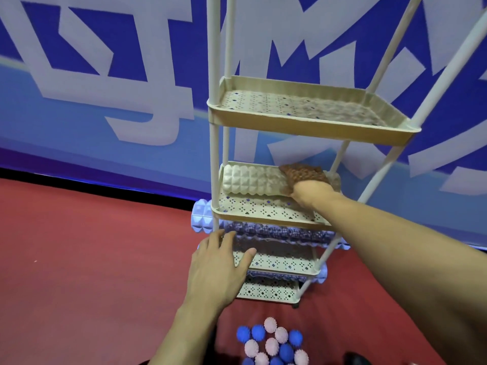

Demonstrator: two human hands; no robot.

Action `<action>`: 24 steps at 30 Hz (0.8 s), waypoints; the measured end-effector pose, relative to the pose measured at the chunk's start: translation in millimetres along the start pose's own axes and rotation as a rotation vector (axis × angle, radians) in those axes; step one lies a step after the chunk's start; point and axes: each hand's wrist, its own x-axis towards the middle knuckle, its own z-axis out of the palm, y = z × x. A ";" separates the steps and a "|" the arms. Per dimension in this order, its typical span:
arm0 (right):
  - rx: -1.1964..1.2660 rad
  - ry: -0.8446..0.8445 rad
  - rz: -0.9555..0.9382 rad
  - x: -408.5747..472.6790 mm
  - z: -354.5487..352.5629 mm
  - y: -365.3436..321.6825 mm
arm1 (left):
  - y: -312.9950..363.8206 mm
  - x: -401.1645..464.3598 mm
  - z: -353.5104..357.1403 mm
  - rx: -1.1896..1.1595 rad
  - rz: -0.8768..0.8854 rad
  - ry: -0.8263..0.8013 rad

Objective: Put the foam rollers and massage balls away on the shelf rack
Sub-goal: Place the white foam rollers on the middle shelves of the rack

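Observation:
A tall cream shelf rack (311, 127) stands on the red floor. A white knobbly foam roller (250, 180) lies on its second tray, and my right hand (308, 185) is closed over the roller's right part, fingers over the top. A pale blue foam roller (201, 216) lies on the tray below and sticks out to the left. The end of another blue roller (322, 275) shows at a lower tray. My left hand (218, 264) is open, fingers spread, at the rack's front left post. Several blue and pink spiky massage balls (274, 343) lie on the floor in front.
The top tray (263, 119) in view holds nothing. A blue wall with large white lettering (105, 88) runs close behind the rack. Red carpet (92, 259) spreads to the left. A dark shoe tip (355, 359) shows at the bottom edge.

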 end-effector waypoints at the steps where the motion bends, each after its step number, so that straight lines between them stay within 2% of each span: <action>1: 0.006 0.020 0.009 0.3 3.2 -0.4 | 1.3 0.8 0.8 -0.004 0.006 0.000; 12: 0.156 0.087 0.054 -20.8 15.7 1.0 | 14.1 4.5 10.0 -0.079 0.028 0.004; 15: 0.114 0.092 0.070 -42.7 11.9 2.1 | 23.1 5.1 12.5 -0.089 0.049 0.012; 20: 0.142 0.303 -0.154 -106.9 32.0 39.0 | 50.7 3.5 23.5 -0.083 0.122 -0.012; 24: 0.143 0.344 -0.176 -167.8 62.1 96.4 | 87.4 -3.3 37.8 -0.094 0.229 -0.059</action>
